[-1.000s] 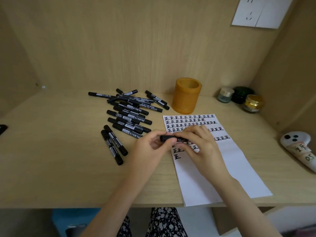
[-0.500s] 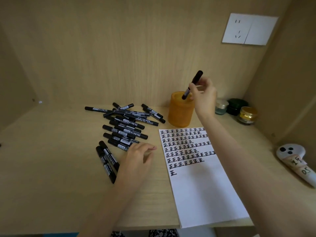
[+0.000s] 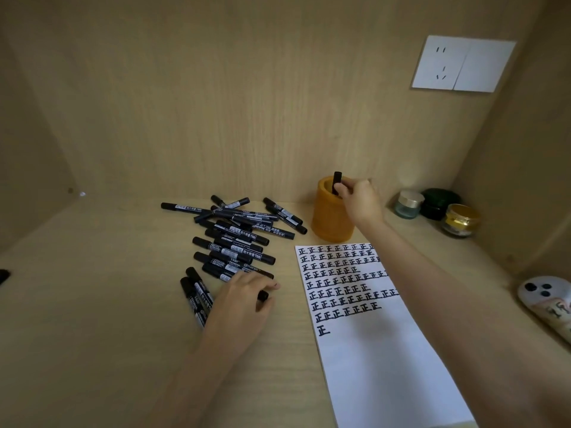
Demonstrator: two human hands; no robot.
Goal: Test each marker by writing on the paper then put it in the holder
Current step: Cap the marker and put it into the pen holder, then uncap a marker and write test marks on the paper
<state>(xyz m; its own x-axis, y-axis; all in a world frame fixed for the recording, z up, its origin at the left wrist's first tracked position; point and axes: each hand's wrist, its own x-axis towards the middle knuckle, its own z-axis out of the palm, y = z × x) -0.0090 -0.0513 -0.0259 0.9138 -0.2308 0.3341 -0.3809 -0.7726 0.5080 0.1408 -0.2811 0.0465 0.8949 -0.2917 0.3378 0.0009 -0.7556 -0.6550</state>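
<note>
The right hand (image 3: 360, 200) pinches one upright marker (image 3: 336, 180) between thumb and fingertips, its lower end inside the single orange holder (image 3: 327, 220) at the back of the desk (image 3: 92, 304). At the holder's 9 o'clock lies a pile of black markers (image 3: 238, 239), too overlapped to count exactly. At the pile's near end the left hand (image 3: 241, 301) curls its fingers round one loose marker (image 3: 263, 295). At the holder's 6 o'clock is one paper (image 3: 380, 366), its near half blank and reaching the front edge; a bare strip separates it from the pile. Three jars (image 3: 438, 202) stand at 3 o'clock.
</note>
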